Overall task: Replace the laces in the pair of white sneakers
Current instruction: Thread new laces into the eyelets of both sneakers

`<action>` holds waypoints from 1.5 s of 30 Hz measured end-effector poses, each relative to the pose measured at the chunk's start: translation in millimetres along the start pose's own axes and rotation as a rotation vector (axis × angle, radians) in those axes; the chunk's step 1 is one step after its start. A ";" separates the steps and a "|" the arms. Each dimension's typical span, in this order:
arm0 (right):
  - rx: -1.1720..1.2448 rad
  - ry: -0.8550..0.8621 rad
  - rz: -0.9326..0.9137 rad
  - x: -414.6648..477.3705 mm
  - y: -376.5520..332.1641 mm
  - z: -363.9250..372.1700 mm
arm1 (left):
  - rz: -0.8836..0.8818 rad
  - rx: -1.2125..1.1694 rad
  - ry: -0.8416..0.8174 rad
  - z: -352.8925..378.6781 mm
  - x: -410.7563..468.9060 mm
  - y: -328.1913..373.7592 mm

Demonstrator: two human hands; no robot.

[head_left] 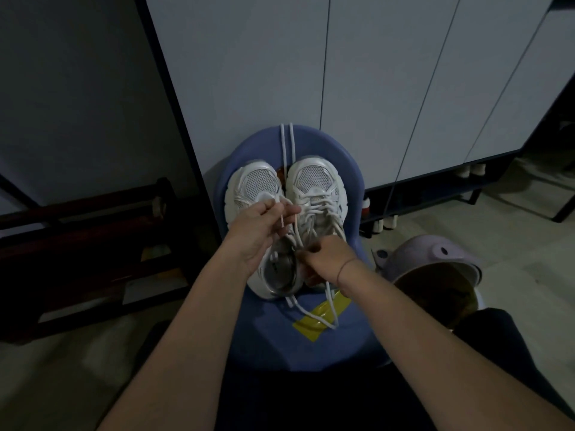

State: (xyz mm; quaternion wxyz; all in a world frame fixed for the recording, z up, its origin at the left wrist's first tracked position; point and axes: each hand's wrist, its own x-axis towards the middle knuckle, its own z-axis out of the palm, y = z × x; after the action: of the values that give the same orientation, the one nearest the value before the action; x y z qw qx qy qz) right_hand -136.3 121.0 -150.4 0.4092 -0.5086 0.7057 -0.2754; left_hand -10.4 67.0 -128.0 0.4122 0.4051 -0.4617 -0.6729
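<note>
Two white sneakers stand side by side, toes away from me, on a blue plastic stool (311, 340). The left sneaker (253, 188) has its lace partly out; the right sneaker (317, 185) is laced. My left hand (258, 231) pinches a white lace end (281, 220) above the left sneaker's tongue. My right hand (326, 259) grips another stretch of lace over the heel area between the shoes. A spare white lace (287, 144) lies doubled over the stool's far edge. Loose lace ends (323, 312) trail toward me.
Yellow tape (317, 318) is stuck on the stool's near part. A lilac stool and a round bin (435, 275) stand at the right. White cabinet doors (373, 88) rise behind, with shoes beneath. Dark wooden furniture (93, 244) fills the left.
</note>
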 end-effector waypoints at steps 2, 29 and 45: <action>0.185 -0.108 -0.008 -0.4 -2.3 3.4 | 0.068 -0.051 -0.031 2.4 0.5 3.8; -0.189 0.295 -0.176 26.7 3.6 -10.6 | 0.055 0.105 0.222 17.8 14.7 -20.8; 0.019 0.343 -0.218 27.4 11.6 -11.9 | 0.182 0.320 0.358 17.0 18.1 -40.3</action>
State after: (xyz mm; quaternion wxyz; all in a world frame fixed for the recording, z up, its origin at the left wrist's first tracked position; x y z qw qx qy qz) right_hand -156.3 98.6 -161.8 0.2556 -0.5237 0.7031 -0.4075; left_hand -39.5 64.5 -165.3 0.4766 0.5347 -0.5167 -0.4691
